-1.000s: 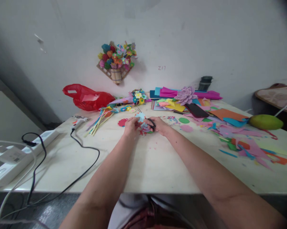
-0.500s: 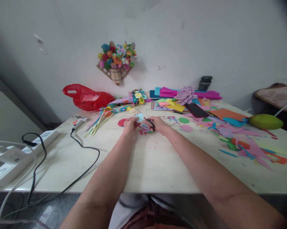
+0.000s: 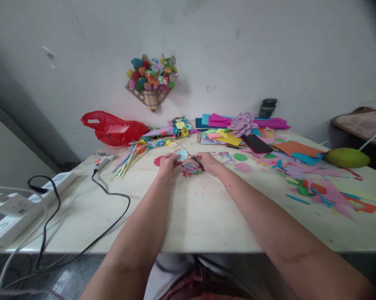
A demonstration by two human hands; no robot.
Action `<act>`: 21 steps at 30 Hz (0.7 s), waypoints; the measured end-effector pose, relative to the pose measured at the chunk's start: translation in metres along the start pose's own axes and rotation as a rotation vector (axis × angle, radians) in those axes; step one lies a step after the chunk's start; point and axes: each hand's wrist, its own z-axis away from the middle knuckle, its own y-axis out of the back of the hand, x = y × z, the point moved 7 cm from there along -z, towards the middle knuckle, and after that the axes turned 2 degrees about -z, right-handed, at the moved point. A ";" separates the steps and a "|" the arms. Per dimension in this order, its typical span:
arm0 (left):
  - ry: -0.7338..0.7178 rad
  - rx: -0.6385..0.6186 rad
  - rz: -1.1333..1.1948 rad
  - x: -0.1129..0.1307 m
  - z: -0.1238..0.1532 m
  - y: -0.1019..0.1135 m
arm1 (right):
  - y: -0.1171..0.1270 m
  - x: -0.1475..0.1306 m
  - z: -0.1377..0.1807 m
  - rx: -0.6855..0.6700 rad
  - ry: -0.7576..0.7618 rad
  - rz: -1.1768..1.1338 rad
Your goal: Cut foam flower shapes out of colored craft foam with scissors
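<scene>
Both my forearms reach out over the pale table (image 3: pixel 188 212). My left hand (image 3: pixel 166 162) pinches a small light-blue paper piece (image 3: pixel 182 155) held just above the tabletop. My right hand (image 3: pixel 207 162) is closed round the black handles of a pair of scissors (image 3: pixel 196 161), whose blades point up and left at the blue piece. Under and between the hands lie red and pink paper cut-outs (image 3: pixel 188 170).
A glue gun (image 3: pixel 103 158) with a black cord (image 3: pixel 113 193) lies at left, beside a white power strip (image 3: pixel 25 208). A red plastic bag (image 3: pixel 114 131), paper flowers on sticks (image 3: pixel 144 148), stacked coloured sheets (image 3: pixel 237 129), scraps (image 3: pixel 315 183) and a green oval object (image 3: pixel 347 157) crowd the far and right side.
The blue piece has been turned and raised a little in my left fingers, and the scissors have shifted slightly against it. The arms stay in the same place.
</scene>
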 end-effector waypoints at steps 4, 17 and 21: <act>-0.023 -0.071 0.008 0.002 0.002 -0.004 | 0.004 -0.002 0.001 0.018 0.018 -0.016; 0.013 -0.220 -0.046 0.002 0.008 -0.015 | 0.019 -0.007 0.001 0.023 0.042 -0.145; 0.045 -0.273 -0.079 0.000 0.012 -0.020 | 0.025 -0.009 -0.001 0.068 0.070 -0.232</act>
